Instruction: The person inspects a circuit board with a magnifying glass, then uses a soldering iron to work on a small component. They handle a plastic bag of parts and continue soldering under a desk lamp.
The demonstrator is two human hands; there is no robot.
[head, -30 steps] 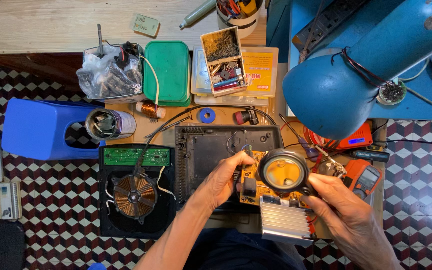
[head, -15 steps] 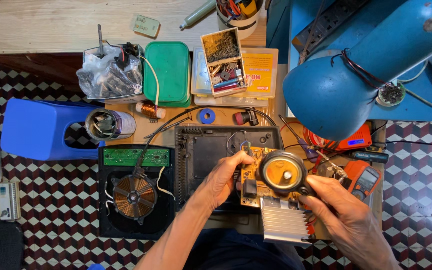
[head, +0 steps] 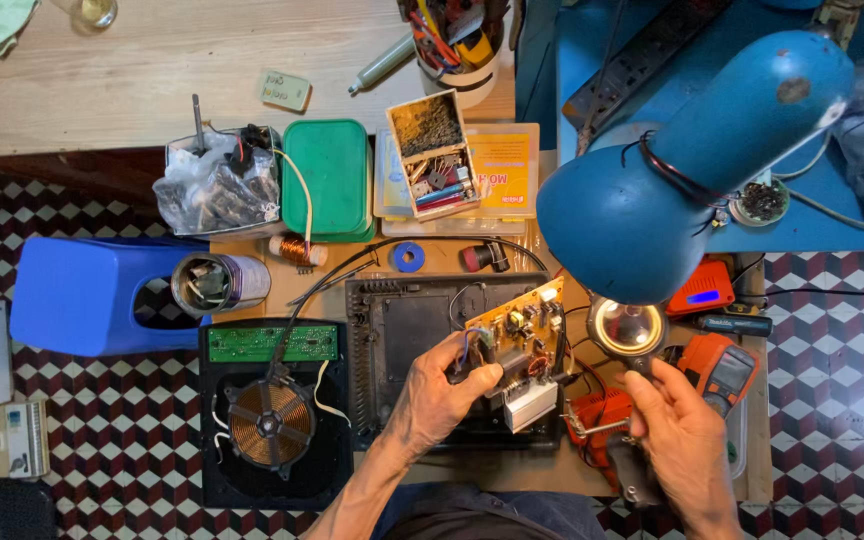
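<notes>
Left hand (head: 442, 395): fingers clenched round the lower edge of a yellow circuit board (head: 517, 335), held tilted above the open black casing (head: 402, 350) on the bench (head: 342, 265). A finned heat sink (head: 530, 405) hangs off the board's near end.

Right hand (head: 682, 440): fingers grasping the handle of a magnifier (head: 627, 328), lens raised just right of the board, not over it.

Blue lamp (head: 652, 200) shade sits above and right of the lens. Orange meter (head: 722, 368) lies just beside the right hand; red tool (head: 592, 420) lies between the hands.

Left of casing: second black casing half with copper coil (head: 270, 425) and green board (head: 272, 343). Behind: green box (head: 327, 180), parts tray (head: 437, 155), open tin (head: 217, 285). Blue stool (head: 72, 290) on the floor at far left.
</notes>
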